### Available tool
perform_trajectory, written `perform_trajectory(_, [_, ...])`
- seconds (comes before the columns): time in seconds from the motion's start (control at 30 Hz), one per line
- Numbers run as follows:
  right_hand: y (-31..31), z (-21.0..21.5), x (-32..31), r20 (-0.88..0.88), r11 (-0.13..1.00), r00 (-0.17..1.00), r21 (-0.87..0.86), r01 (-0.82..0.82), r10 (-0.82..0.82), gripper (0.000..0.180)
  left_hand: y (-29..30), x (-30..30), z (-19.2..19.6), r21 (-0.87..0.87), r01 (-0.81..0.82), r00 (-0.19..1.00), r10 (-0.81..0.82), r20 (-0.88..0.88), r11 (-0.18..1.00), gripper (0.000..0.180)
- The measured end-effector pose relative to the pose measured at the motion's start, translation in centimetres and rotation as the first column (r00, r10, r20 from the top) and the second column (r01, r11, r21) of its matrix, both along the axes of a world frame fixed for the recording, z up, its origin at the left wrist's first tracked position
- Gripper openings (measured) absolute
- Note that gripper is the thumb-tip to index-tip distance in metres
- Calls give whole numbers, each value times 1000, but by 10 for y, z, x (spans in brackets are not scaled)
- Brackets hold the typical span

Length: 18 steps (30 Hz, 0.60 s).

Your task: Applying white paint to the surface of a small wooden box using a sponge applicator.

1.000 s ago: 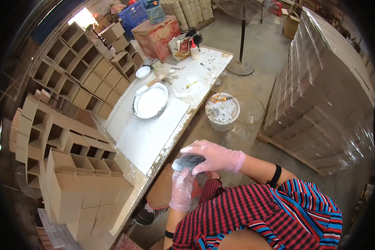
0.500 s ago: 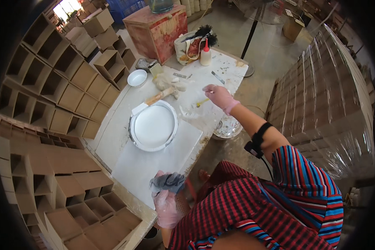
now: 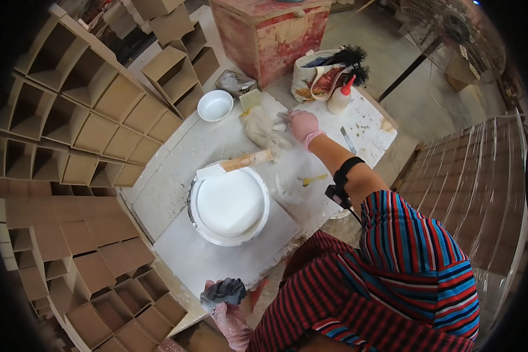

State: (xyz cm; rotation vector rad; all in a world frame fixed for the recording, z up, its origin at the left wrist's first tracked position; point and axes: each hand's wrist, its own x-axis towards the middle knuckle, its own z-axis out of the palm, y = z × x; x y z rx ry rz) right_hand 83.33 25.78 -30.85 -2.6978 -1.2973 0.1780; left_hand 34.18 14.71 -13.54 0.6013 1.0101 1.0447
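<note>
Head view: right hand (image 3: 306, 127), now farther inside right edge of table (image 3: 371, 134), fingers unclear; left hand (image 3: 229, 320), fingers clamped on grey lump (image 3: 226, 291).

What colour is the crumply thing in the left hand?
The crumpled thing is mostly dark grey, best seen in the head view.

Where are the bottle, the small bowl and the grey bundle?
Bottle (image 3: 338, 102), head view: on its whitish body.
Small bowl (image 3: 215, 107), head view: on its bare inside.
Grey bundle (image 3: 226, 291), head view: on its crumpled top.
</note>
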Motion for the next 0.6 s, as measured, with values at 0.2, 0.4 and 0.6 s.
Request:
perform_trajectory(0.2, [-17,47,8,-427,977,903,205,57,37,17,2,29,7,5,-28,1000,28,8,1000,68])
perform_trajectory(0.4, [-47,243,-46,-629,705,388,705,-81,674,18,12,50,5,50,-16,1000,15,17,999,66])
perform_trajectory(0.6, [-44,387,-81,-299,306,70,944,-123,952,20,16,53,14,89,64,998,-66,20,994,69])
